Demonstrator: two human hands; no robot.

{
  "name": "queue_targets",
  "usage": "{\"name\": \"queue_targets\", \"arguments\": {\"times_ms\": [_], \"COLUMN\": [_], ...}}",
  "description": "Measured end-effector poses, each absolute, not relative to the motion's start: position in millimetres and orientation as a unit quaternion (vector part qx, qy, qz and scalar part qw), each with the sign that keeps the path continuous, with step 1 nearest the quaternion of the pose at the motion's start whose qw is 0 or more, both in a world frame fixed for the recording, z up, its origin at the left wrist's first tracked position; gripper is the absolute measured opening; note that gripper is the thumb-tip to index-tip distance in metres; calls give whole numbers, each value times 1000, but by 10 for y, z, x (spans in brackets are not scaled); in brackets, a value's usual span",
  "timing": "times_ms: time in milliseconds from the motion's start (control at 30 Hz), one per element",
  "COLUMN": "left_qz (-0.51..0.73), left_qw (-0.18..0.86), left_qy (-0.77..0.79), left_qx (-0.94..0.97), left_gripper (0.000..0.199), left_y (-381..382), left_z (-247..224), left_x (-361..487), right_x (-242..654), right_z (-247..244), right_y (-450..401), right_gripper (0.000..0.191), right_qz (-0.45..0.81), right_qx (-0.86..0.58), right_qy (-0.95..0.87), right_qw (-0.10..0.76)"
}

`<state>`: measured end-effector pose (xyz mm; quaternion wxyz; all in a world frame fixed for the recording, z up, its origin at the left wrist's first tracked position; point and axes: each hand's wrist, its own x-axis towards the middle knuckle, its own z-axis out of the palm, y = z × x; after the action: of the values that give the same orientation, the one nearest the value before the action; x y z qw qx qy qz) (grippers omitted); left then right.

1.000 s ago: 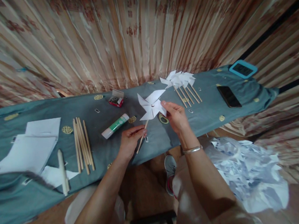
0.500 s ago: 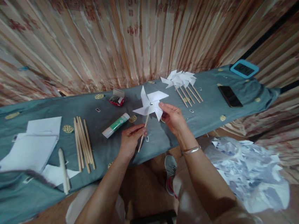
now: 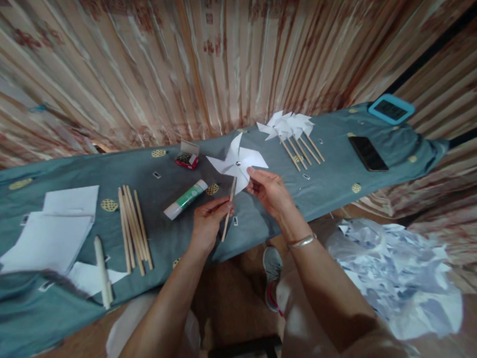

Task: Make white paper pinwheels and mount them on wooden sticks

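Your left hand pinches the stick of the pinwheel, your right hand grips its near blade; glue lies left, more pinwheels far right.

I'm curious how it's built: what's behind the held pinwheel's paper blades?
The stick runs up behind the paper blades, with tablecloth beyond. The stick's top end and any fastening there are covered.

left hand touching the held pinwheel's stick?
Touching: the head view shows the left hand pinching the stick between thumb and fingers.
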<state>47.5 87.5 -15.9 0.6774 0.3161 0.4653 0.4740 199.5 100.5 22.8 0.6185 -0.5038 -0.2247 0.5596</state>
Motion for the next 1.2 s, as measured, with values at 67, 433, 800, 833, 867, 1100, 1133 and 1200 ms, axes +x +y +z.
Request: {"name": "queue_targets", "arguments": {"times_ms": [67,433,800,833,867,1100,1133,1200], "left_qz": [477,483,471,469,466,448,446,444], "left_qw": [680,689,680,678,677,689,690,688], "left_qy": [462,462,468,467,466,455,456,461], "left_qx": [311,281,312,319,327,344,343,341], "left_gripper": [50,49,49,47,46,46,47,48], "left_y": [873,875,884,884,883,876,877,877], "left_z": [-157,-82,-120,-125,-131,-154,-150,-140], "left_x": [474,476,476,475,474,456,456,459], "right_x": [1979,1973,2452,2467,2473,2369,2350,2319], "right_z": [234,186,299,283,267,204,201,194], "right_y": [1000,907,933,949,965,1043,1049,1059], "right_gripper": [38,45,42,41,39,37,36,35], "right_qz": [561,453,302,290,282,404,416,430], "right_qx": [-504,-575,-550,-551,-551,-538,-537,-532], "right_qy": [-226,-406,-327,-325,-323,-296,-294,-287], "right_qw": [616,547,707,712,716,677,672,670]}}
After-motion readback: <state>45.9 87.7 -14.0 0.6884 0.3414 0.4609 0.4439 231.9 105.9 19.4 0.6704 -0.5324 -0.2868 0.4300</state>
